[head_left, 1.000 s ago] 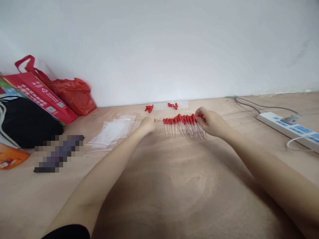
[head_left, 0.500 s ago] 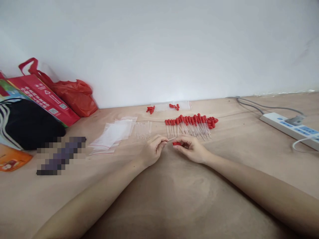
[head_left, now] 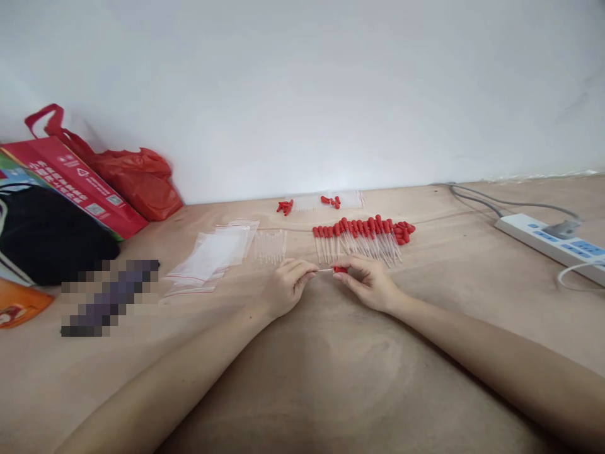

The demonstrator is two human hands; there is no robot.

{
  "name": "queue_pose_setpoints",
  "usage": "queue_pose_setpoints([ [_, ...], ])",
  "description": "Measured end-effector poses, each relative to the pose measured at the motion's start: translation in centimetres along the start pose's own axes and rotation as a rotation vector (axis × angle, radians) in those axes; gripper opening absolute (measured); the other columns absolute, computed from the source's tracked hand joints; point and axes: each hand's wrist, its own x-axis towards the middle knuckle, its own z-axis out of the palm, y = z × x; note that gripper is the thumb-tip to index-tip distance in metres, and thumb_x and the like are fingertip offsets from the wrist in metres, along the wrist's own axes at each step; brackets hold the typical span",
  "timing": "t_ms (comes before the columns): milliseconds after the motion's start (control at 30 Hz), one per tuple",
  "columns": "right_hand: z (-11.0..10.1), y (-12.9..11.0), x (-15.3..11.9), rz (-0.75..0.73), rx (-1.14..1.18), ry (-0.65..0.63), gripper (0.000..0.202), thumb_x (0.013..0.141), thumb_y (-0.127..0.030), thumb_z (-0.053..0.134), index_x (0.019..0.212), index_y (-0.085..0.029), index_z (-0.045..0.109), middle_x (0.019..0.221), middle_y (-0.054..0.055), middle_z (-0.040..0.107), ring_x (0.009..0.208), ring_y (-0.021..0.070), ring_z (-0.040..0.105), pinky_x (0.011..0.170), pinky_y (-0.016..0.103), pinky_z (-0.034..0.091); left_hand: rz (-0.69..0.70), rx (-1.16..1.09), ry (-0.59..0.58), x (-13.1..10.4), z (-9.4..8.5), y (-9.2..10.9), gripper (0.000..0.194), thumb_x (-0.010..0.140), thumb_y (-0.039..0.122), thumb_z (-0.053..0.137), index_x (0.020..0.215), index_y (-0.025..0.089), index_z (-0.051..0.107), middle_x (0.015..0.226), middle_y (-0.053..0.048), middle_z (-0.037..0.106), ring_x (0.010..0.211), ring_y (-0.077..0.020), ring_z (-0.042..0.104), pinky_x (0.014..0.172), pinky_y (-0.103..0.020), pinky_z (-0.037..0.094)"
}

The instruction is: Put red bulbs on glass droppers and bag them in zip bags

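Between the fingers of my left hand (head_left: pixel 292 285) is a thin clear dropper tube (head_left: pixel 325 270), its end pointing right. My right hand (head_left: pixel 371 284) pinches a red rubber bulb (head_left: pixel 339 270), and the tube's end meets the bulb's opening; how deep it sits I cannot tell. Just behind my right hand lies a row of droppers (head_left: pixel 354 236), red bulbs towards the wall and clear tubes towards me. Loose red bulbs (head_left: pixel 404 232) lie at the row's right end. Behind my left hand is a group of bare clear tubes (head_left: pixel 271 246).
Clear zip bags (head_left: pixel 212 252) lie left of the tubes. Near the wall are more red bulbs (head_left: pixel 285 207) and a clear bag (head_left: pixel 352 199). Red bags (head_left: pixel 137 180) and a black drawstring bag (head_left: pixel 57 233) stand at left. A power strip (head_left: pixel 558 243) with cables lies at right.
The tube and the red bulb, apart and at an angle before, are now in line and touching. My view has shifted slightly to the right.
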Motion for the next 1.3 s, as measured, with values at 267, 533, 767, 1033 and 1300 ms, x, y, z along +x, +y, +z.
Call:
queue_pose_setpoints([
  [267, -0.1, -0.2, 0.0, -0.046, -0.015, -0.027, 0.014, 0.082, -0.026, 0.050, 0.090, -0.021, 0.059, 0.083, 0.005, 0.063, 0.076, 0.0156, 0.058, 0.071, 0.031, 0.047, 0.065, 0.016, 0.025, 0.0, 0.0, -0.1, 0.020, 0.088, 0.019, 0.039, 0.094, 0.018, 0.058, 0.083, -0.004, 0.066, 0.078, -0.0133, 0.059, 0.075, -0.028, 0.042],
  [533, -0.2, -0.3, -0.4, -0.181, -0.110, -0.017, 0.012, 0.083, -0.021, 0.047, 0.087, -0.017, 0.058, 0.077, 0.006, 0.061, 0.071, 0.0141, 0.054, 0.065, 0.028, 0.046, 0.189, 0.106, 0.003, -0.2, -0.1, -0.3, 0.028, 0.086, 0.010, 0.035, 0.099, 0.018, 0.058, 0.079, -0.004, 0.064, 0.073, -0.0120, 0.057, 0.072, -0.027, 0.040],
  [767, 0.0, 0.4, -0.5, -0.346, -0.248, 0.006, 0.011, 0.082, -0.021, 0.050, 0.088, -0.016, 0.058, 0.074, 0.005, 0.061, 0.067, 0.0142, 0.052, 0.063, 0.028, 0.043, 0.257, 0.162, -0.022, -0.4, -0.1, -0.5, 0.027, 0.084, 0.007, 0.034, 0.098, 0.016, 0.056, 0.074, -0.002, 0.062, 0.067, -0.0110, 0.056, 0.070, -0.027, 0.036],
  [1033, -0.1, 0.8, -0.5, -0.473, -0.413, -0.017, 0.011, 0.082, -0.018, 0.050, 0.088, -0.014, 0.058, 0.075, 0.007, 0.061, 0.067, 0.0152, 0.052, 0.064, 0.031, 0.042, 0.275, 0.293, -0.019, -0.6, 0.0, 0.1, 0.028, 0.080, 0.004, 0.034, 0.095, 0.014, 0.055, 0.071, -0.002, 0.060, 0.063, -0.0111, 0.054, 0.069, -0.029, 0.032],
  [1300, 0.0, 0.9, -0.2, -0.454, -0.422, -0.053, 0.012, 0.083, -0.020, 0.048, 0.089, -0.014, 0.057, 0.077, 0.006, 0.062, 0.069, 0.0155, 0.052, 0.063, 0.030, 0.040, 0.237, 0.298, 0.004, -0.7, 0.2, 0.6, 0.026, 0.080, 0.005, 0.036, 0.093, 0.014, 0.056, 0.072, -0.003, 0.061, 0.062, -0.0109, 0.054, 0.071, -0.029, 0.033],
])
